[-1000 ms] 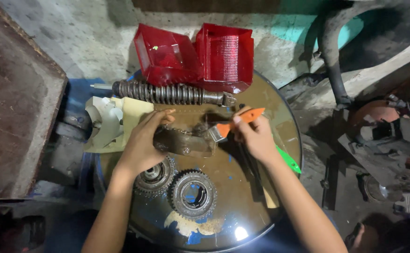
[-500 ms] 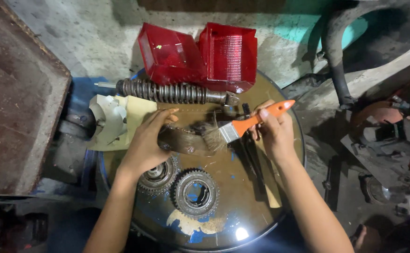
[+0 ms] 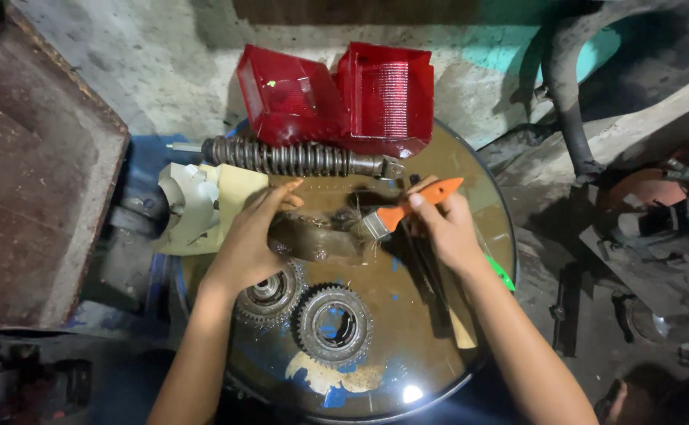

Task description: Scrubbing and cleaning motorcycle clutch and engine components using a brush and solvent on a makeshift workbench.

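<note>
One head-worn camera looks steeply down from close above, onto a round drum top point(image 3: 439, 346) with both forearms reaching in from below.

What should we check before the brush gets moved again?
1. Left hand steadies the metal part: ok.
2. Right hand grips the orange-handled brush: ok.
3. Bristles reach the metal part: ok.
4. Two gears lie flat on the drum lid, apart from the brush: ok.
5. Coil spring shock absorber rests at the lid's far edge: ok.
6. Metal part fully clean: cannot tell.
</note>
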